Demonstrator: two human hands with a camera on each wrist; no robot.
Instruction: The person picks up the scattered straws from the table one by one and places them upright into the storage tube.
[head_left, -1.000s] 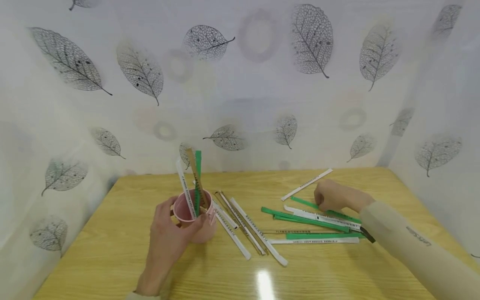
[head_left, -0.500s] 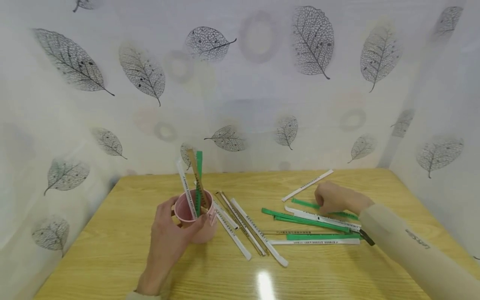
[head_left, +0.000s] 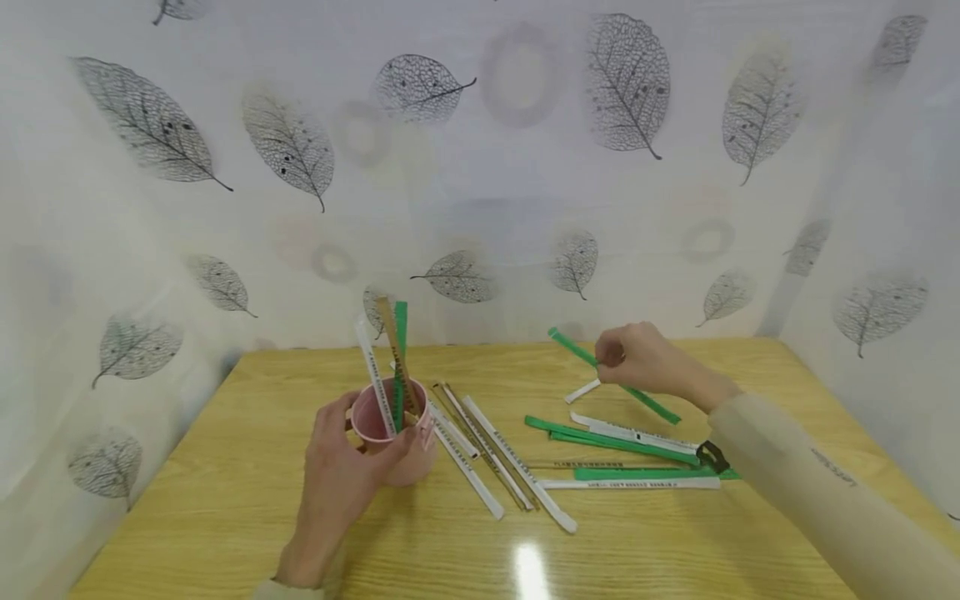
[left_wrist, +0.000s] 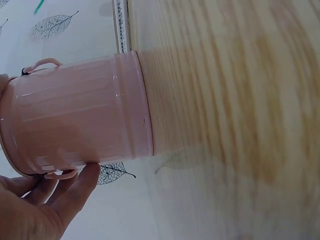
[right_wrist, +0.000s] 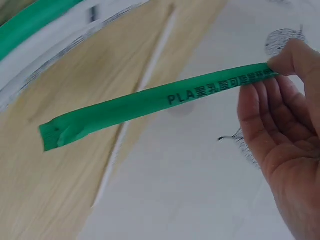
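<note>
A pink cup point(head_left: 408, 462) with small side handles stands on the table at the left, and my left hand point(head_left: 341, 467) grips it round the rim and side. Inside it lean a white wrapped straw point(head_left: 372, 367), a brown one point(head_left: 393, 342) and a green one point(head_left: 401, 333). My right hand point(head_left: 648, 362) pinches a green paper-wrapped straw point(right_wrist: 150, 97) near its middle, held above the table. Printed letters show on that wrapper in the right wrist view. Below the right hand lies a pile of green straws point(head_left: 615, 442) and white straws.
Several white and brown wrapped straws point(head_left: 495, 458) lie slanted just right of the cup. One white straw point(head_left: 583, 391) lies partly hidden behind the right hand. A leaf-patterned cloth point(head_left: 480, 167) rises behind the wooden table point(head_left: 420, 550).
My right hand has lifted a green straw off the table, moving up and slightly left with it. The left hand keeps its grip on the cup.
</note>
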